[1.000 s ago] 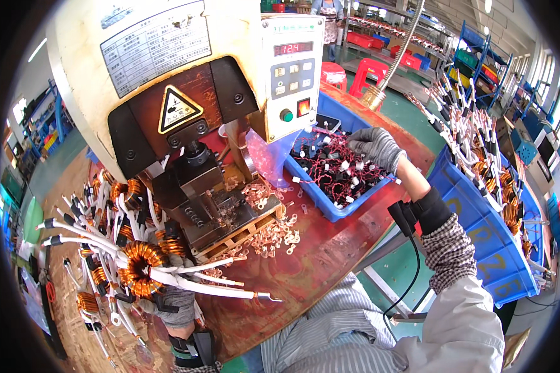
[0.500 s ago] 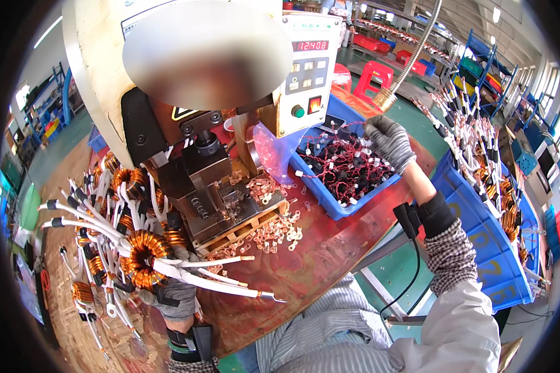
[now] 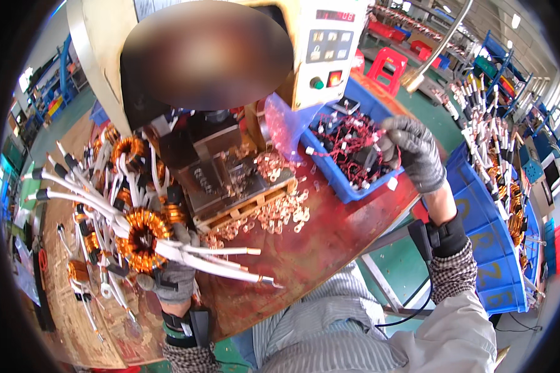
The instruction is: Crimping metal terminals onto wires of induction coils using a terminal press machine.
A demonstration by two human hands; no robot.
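My left hand (image 3: 175, 276), in a grey glove, holds a copper-wound ring coil (image 3: 142, 239) with several white sleeved leads sticking out to the right and left. My right hand (image 3: 415, 151), also gloved, reaches into a blue bin (image 3: 348, 185) of small black parts with red wires and grips one small black part (image 3: 386, 149) at the bin's right side. Between the hands stands a press machine (image 3: 221, 168) with a cream housing and a control panel.
Loose copper ring terminals (image 3: 283, 211) lie scattered on the red-brown bench (image 3: 330, 242) in front of the machine. More wound coils (image 3: 115, 155) pile at the left. Large blue crates (image 3: 485, 242) holding coils stand at the right. A red stool (image 3: 389, 62) stands behind.
My head has moved closer to the machine. The left hand keeps the coil raised. The right hand has stayed in the blue bin and closed on a small part.
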